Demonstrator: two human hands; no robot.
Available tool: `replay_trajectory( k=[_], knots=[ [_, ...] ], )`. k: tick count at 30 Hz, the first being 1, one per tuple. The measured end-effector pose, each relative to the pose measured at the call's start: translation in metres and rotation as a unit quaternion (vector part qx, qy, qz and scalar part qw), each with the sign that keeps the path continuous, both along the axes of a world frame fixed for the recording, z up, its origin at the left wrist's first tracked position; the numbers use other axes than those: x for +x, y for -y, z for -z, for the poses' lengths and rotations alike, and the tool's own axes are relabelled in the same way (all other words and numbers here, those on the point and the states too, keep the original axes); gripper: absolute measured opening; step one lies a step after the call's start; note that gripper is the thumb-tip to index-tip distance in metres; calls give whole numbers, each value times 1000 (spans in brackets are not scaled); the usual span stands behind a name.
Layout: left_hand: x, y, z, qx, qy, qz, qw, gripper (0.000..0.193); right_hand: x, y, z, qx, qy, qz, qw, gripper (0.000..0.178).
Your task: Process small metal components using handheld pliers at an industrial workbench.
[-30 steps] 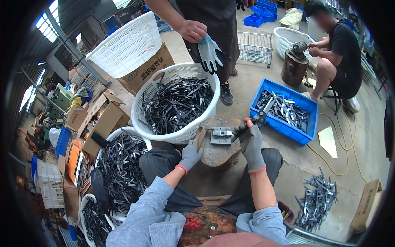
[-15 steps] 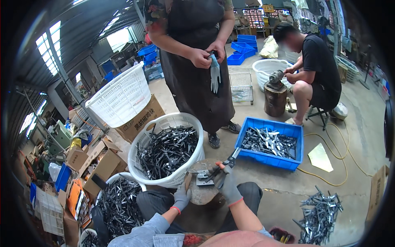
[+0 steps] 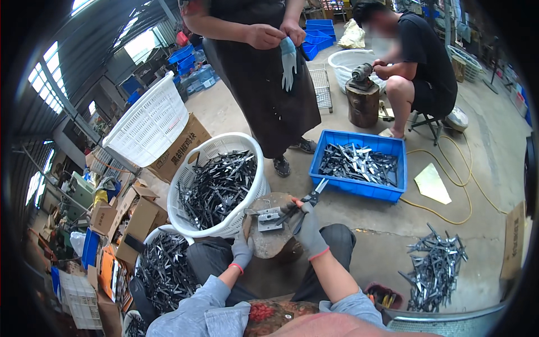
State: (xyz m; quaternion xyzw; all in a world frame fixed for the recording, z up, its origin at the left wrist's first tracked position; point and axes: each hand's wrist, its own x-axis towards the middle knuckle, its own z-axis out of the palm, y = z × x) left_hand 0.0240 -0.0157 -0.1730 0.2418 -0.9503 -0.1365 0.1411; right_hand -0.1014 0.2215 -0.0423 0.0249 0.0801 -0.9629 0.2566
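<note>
Your right hand [image 3: 306,224], in a grey glove, is closed around a pair of scissors [image 3: 312,196] whose blades point up and away toward the blue crate [image 3: 359,188] of metal pieces. Your left hand [image 3: 242,251], also gloved, grips the near edge of the round wooden block [image 3: 269,238] between your knees. A small metal fixture [image 3: 268,218] sits on top of the block, just beside the scissors. The white basket [image 3: 216,191] of dark blades stands touching the block's far left side.
</note>
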Motion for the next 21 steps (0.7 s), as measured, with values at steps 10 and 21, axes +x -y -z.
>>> replay_trajectory(
  k=[10,21],
  knots=[
    [-1,-1,2,-29,-12,7,999,49,-1,1,0,-11,15,-5,1000,20],
    [-2,-2,2,-24,-28,4,999,49,1,-4,-6,-13,18,4,1000,20]
  ],
)
